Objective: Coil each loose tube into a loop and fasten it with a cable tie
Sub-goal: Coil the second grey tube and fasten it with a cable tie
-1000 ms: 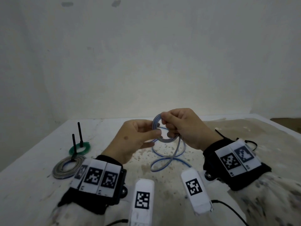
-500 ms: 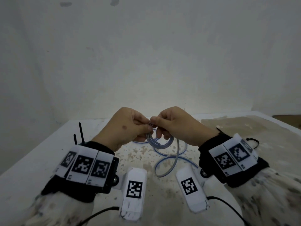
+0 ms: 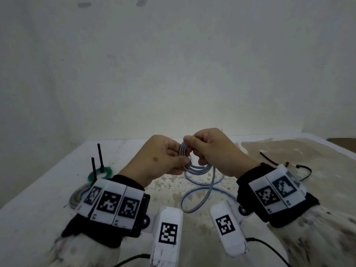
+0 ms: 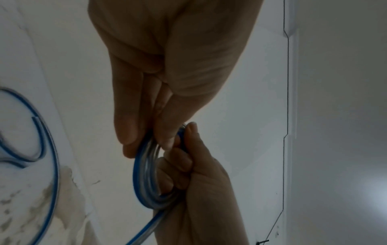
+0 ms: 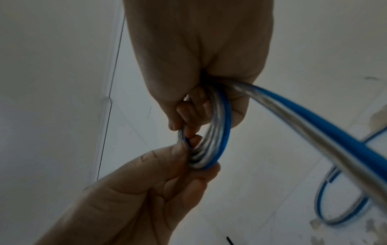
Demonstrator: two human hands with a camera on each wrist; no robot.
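A clear tube with a blue stripe is wound into a small coil (image 3: 194, 167) held above the table between both hands. My left hand (image 3: 184, 162) pinches the coil's left side with thumb and fingers; the pinched coil (image 4: 144, 167) shows close up in the left wrist view. My right hand (image 3: 190, 149) grips the coil's top, its fingers curled through the coil (image 5: 220, 132). The tube's loose tail (image 3: 209, 189) drops from the coil and curls on the table (image 3: 289, 155). Two black cable ties (image 3: 269, 160) lie at the right.
At the left lie a green coil (image 3: 105, 173) and a grey coil (image 3: 76, 197), each with a black tie sticking up. The table's back edge meets a white wall. More loose tube (image 5: 337, 213) curves on the table below the hands.
The hands drew close with the coil hanging below the fingers, then turned it. Now it stands upright between them again, and the loose tail has shifted on the table.
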